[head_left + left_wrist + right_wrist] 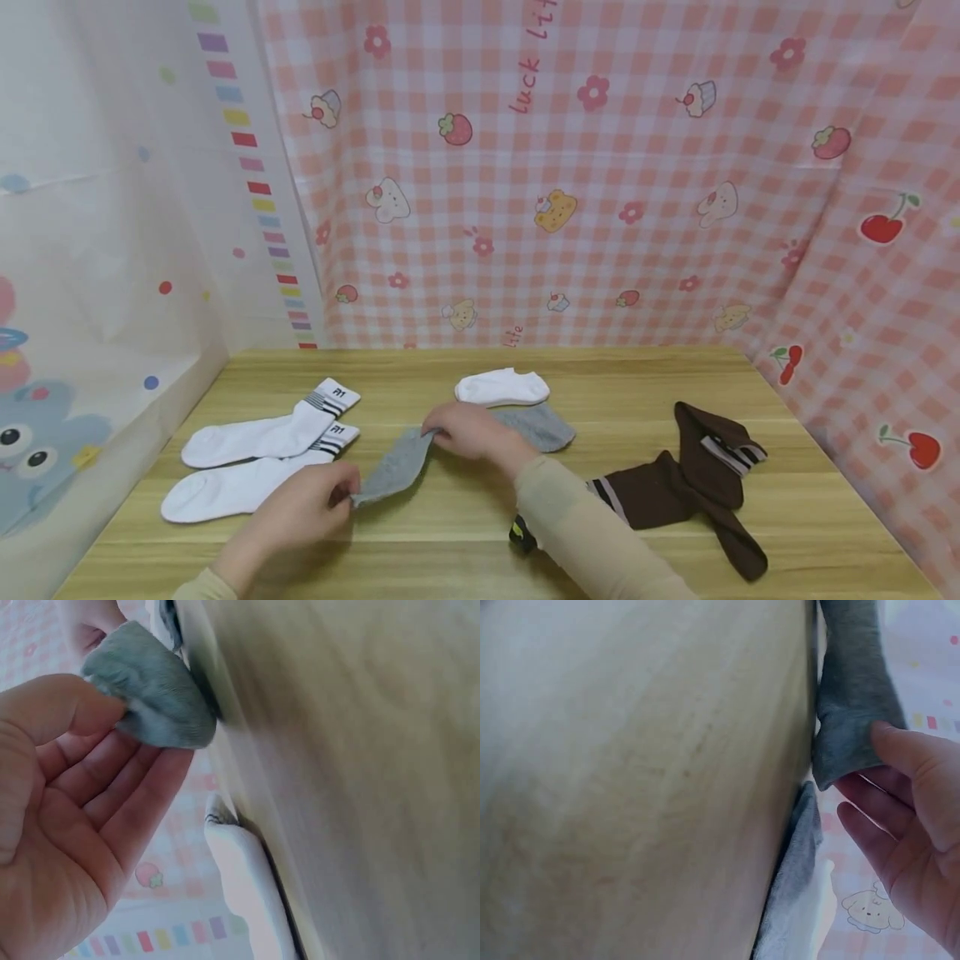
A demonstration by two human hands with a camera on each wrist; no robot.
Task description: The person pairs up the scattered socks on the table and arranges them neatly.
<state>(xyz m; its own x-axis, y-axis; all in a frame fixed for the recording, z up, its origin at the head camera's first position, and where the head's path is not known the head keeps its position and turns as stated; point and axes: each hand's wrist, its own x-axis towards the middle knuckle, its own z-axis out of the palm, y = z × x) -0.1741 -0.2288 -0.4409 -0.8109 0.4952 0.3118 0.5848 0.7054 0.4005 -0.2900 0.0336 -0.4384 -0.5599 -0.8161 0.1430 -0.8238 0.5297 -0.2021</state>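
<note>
A grey sock (pixel 397 468) is stretched between both hands, just over the wooden table. My left hand (pixel 303 508) pinches its near left end between thumb and fingers, and the left wrist view shows the grey cloth (pixel 161 694) at those fingertips. At the opposite end, my right hand (pixel 467 429) pinches the sock, with thumb on top in the right wrist view (pixel 915 787). A second grey sock (pixel 542 427) lies on the table behind the right wrist, partly hidden by it. Just beyond it sits a white ankle sock or folded pair (pixel 502 387).
Two white socks with black stripes (pixel 247 439) lie at the left, near the left hand. Brown striped socks (pixel 667 492) lie crumpled at the right, partly behind the right sleeve. A small black and yellow item (pixel 522 533) shows beside that sleeve. Patterned cloth (pixel 555 167) hangs behind the table.
</note>
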